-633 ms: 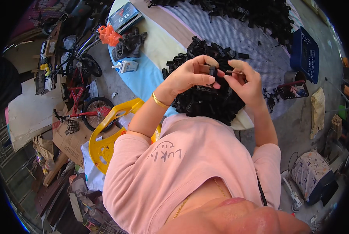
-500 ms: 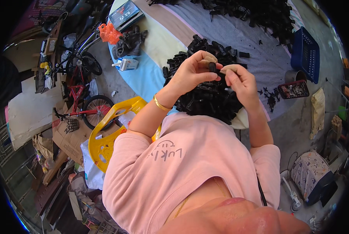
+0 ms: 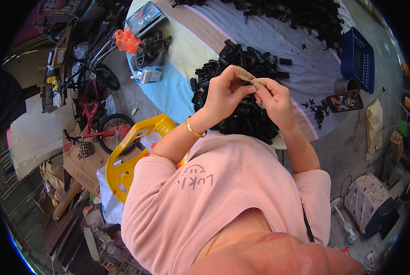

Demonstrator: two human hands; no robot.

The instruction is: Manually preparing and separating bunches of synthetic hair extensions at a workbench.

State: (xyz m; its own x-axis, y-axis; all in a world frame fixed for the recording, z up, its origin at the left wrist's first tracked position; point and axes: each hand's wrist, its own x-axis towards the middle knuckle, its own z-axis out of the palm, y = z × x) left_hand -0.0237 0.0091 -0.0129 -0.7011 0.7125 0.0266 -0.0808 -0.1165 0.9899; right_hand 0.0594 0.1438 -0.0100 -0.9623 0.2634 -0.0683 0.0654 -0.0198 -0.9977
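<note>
Over a heap of black plastic parts point(image 3: 246, 117), my left hand point(image 3: 228, 91) and my right hand point(image 3: 274, 100) meet at their fingertips. Tan coverings wrap some fingers on both. The left thumb and index finger are pinched together; the small black plastic part seen there a moment earlier is now mostly hidden behind the fingers. My right thumb and index finger press against the left fingertips, and whatever they grip cannot be made out.
The cloth-covered table point(image 3: 282, 41) bears another black heap point(image 3: 301, 18), a box point(image 3: 146, 19), an orange bag point(image 3: 127, 41) and dark gloves point(image 3: 152, 51). On the right are a blue basket point(image 3: 358, 59), a phone point(image 3: 345, 101) and scattered tiny black pieces point(image 3: 318, 111). A yellow chair point(image 3: 122, 169) stands left.
My right hand has moved left and my fingertips have come together. The black part that showed in my left fingers is now covered by them.
</note>
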